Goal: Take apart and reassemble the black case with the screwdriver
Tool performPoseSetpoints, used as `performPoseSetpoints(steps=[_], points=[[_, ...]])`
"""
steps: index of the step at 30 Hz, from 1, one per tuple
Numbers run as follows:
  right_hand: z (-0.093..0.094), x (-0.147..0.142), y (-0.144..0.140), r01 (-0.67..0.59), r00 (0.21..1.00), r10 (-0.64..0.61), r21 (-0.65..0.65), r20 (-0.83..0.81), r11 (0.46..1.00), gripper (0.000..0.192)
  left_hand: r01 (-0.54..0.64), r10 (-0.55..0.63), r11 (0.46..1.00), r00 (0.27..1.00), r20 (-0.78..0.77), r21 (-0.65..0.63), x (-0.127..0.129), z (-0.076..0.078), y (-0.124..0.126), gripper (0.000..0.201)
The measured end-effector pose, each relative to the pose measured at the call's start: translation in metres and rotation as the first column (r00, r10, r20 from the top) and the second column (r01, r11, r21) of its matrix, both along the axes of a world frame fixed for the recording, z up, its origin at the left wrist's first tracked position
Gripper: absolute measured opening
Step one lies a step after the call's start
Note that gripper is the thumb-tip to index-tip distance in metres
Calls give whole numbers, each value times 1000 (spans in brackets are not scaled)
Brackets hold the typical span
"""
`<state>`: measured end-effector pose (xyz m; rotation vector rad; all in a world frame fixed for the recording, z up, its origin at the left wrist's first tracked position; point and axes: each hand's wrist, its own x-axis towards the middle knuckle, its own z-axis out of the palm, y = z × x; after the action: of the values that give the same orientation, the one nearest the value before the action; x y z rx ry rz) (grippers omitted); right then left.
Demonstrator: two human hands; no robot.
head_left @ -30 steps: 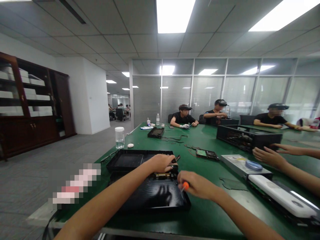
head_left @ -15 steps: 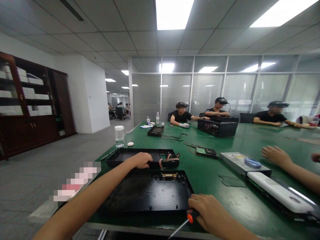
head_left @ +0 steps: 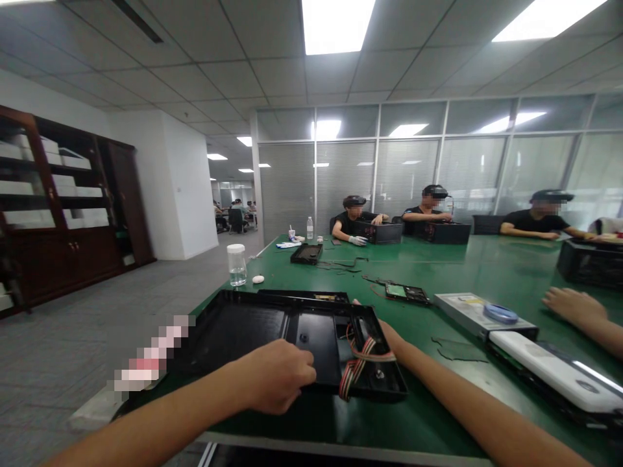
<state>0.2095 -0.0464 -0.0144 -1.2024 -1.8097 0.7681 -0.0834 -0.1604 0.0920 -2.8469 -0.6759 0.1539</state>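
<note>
The left hand [head_left: 275, 376] has its fingers curled onto the near edge of the black case [head_left: 292, 334] at the near edge of the green table [head_left: 487, 272], while the right hand [head_left: 392, 337] reaches behind the case's far side beside the striped wires [head_left: 357, 363], its fingers hidden, so I cannot tell their state.

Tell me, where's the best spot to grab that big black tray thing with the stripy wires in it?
Probably by its raised rim, from the two long sides. The black tray is wide, flat and shallow, and the stripy wires drape over its near right corner. The left hand grips the near edge; the right hand is mostly hidden behind the far right side.
</note>
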Motion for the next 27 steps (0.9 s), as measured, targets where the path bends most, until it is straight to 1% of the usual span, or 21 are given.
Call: performPoseSetpoints(steps=[2,3,4,5,7,9,11,13,14,16,18,20,21,23,24,25,27], points=[[-2,19,8,-11,972,-28,166,234,986,55,0,0,1000,1000,-5,-1,-4,-9,-6,8],[-4,30,13,-9,938,-77,244,339,970,60,0,0,1000,1000,-5,-4,-6,-13,-6,8],[-6,42,19,5,882,-146,300,448,954,61,-1,1,1000,1000,-6,-11,-8,-16,-4,8],[-8,54,25,25,816,-210,330,538,944,59,-2,2,1000,1000,-7,-23,-9,-19,-2,8],[-11,76,36,73,702,-280,324,655,943,48,-5,5,998,1000,-2,-57,-11,-25,4,11],[-11,89,43,136,638,-316,300,703,944,34,-6,7,996,1000,12,-89,-12,-33,10,13],[-7,94,45,216,632,-355,283,689,934,25,-11,14,994,1000,27,-109,-11,-40,15,13],[-1,90,42,263,677,-376,269,633,927,25,-31,36,993,999,39,-113,-10,-46,20,12],[2,85,39,256,716,-364,262,596,931,29,-50,55,992,998,41,-117,-10,-47,24,12],[7,71,32,177,800,-282,241,529,954,35,-103,108,984,994,26,-144,-8,-46,35,20],[9,54,25,66,842,-163,202,515,977,38,-151,156,971,988,12,-187,-6,-41,52,37],[9,38,17,-18,824,-83,171,561,985,39,-172,185,968,981,56,-181,-3,-37,76,46],[8,32,14,-29,802,-79,169,593,985,40,-175,191,975,975,111,-140,-1,-37,90,47],[6,23,10,-10,753,-113,183,648,983,40,-212,208,977,952,223,-5,4,-41,119,42],[5,20,8,13,732,-140,192,667,981,40,-237,222,971,947,233,39,6,-45,132,40],[5,18,7,39,713,-168,200,681,979,40,-265,248,963,945,214,55,8,-50,144,37],[5,17,7,89,672,-222,221,707,971,41,-291,282,955,950,137,52,11,-59,163,27]])
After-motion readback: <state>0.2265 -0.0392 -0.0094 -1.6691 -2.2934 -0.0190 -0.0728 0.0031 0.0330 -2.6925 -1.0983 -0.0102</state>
